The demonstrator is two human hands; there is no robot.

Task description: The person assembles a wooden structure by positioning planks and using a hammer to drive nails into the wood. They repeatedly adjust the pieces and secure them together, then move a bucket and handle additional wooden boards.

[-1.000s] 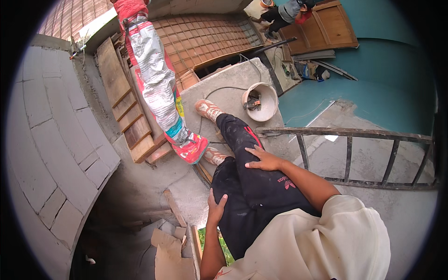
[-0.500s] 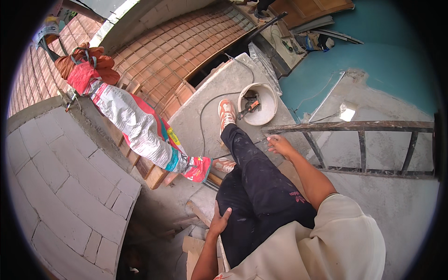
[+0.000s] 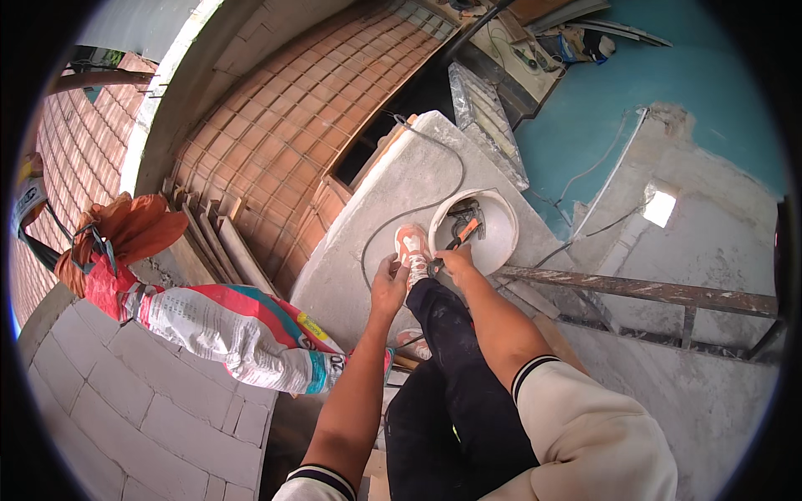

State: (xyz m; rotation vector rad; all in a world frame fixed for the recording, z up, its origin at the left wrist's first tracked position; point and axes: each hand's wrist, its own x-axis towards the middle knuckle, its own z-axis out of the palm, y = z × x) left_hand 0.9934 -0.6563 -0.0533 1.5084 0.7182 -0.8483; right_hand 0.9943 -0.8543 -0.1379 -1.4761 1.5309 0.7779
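A white bucket (image 3: pixel 505 238) stands on the concrete slab with several tools inside. One of them, an orange-and-black tool (image 3: pixel 469 229), leans on the near left rim, its dark end sticking out. My right hand (image 3: pixel 456 259) is closed at that dark end, beside the rim; its fingers partly hide the grip. Left of it, my left hand (image 3: pixel 388 286) is open and holds nothing, its fingertips beside my orange-and-white shoe (image 3: pixel 411 244). The lower part of the tools lies in the bucket's shade, so I cannot make out each one.
A dark cable (image 3: pixel 368 246) curves over the slab (image 3: pixel 418 179). At left hangs a filled white-and-red sack (image 3: pixel 209 326) above grey blocks (image 3: pixel 125 401). Beyond lies a rebar grid (image 3: pixel 276 125) over orange tiles. A rusty metal frame (image 3: pixel 652 289) extends right.
Both hands have moved forward: the right from the frame's end to the tool at the bucket, the left from my thigh to beside the shoe. My view has shifted, and I lean farther forward.
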